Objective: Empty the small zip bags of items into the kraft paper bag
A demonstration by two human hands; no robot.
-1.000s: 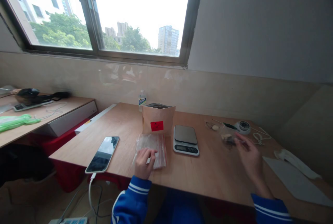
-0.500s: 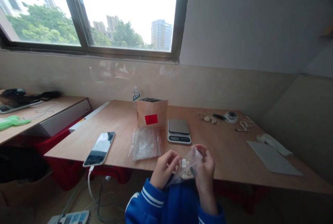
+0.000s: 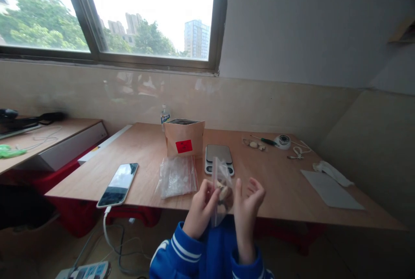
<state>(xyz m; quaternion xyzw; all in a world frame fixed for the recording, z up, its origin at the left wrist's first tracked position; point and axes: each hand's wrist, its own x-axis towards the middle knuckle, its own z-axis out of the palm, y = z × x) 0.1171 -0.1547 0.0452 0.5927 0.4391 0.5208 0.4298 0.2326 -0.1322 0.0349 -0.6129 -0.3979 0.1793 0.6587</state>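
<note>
My left hand pinches a clear zip bag by its side, near the table's front edge. Pale, beige pieces show through the plastic; their kind I cannot make out. Just right of the bag, my right hand is raised with its fingers apart and nothing in it. Behind the bag sits a kitchen scale, its display partly covered by the bag's top. To the left of the scale lies a stack of clear zip bags. A brown paper pouch with a red label stands upright behind that stack.
A phone on a white cable lies at the left. Behind the pouch is a plastic bottle. Further right are a bag of pale pieces, a screwdriver, a white camera and a grey sheet.
My right hand has let go of the zip bag and opened beside it. The bag now hangs upright from my left hand. The view has shifted slightly.
</note>
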